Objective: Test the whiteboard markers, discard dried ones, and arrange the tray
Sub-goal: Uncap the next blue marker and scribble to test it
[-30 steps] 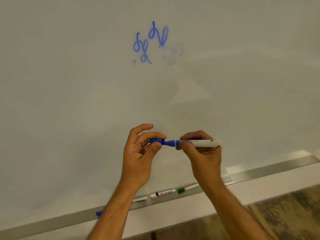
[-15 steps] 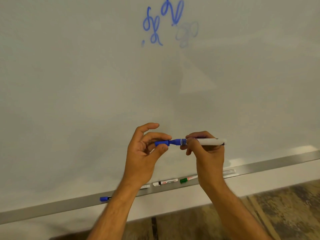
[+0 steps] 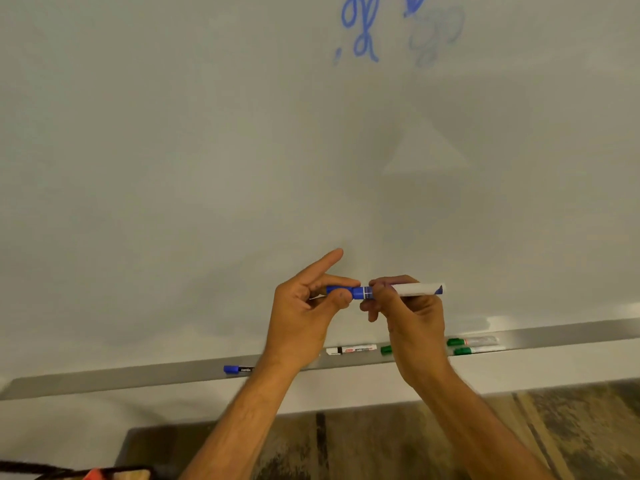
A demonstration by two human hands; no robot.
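Your right hand (image 3: 412,306) has its grip closed on the blue marker (image 3: 415,289) barrel while your left hand (image 3: 304,299) pinches its cap (image 3: 341,292) at nine o'clock, seemingly seating it, above the tray (image 3: 554,336).

Both forearms are bare to the frame edge, with no sleeves, rings or watch visible on the left hand (image 3: 304,306) or right hand (image 3: 412,313).

Hmm, that tells what is absent; restated: Two bare forearms lead up to the left hand (image 3: 304,306) and right hand (image 3: 412,313).

The left hand (image 3: 304,306) hides the blue-capped tray marker's (image 3: 238,369) barrel; top scribbles (image 3: 360,29) are cut off.
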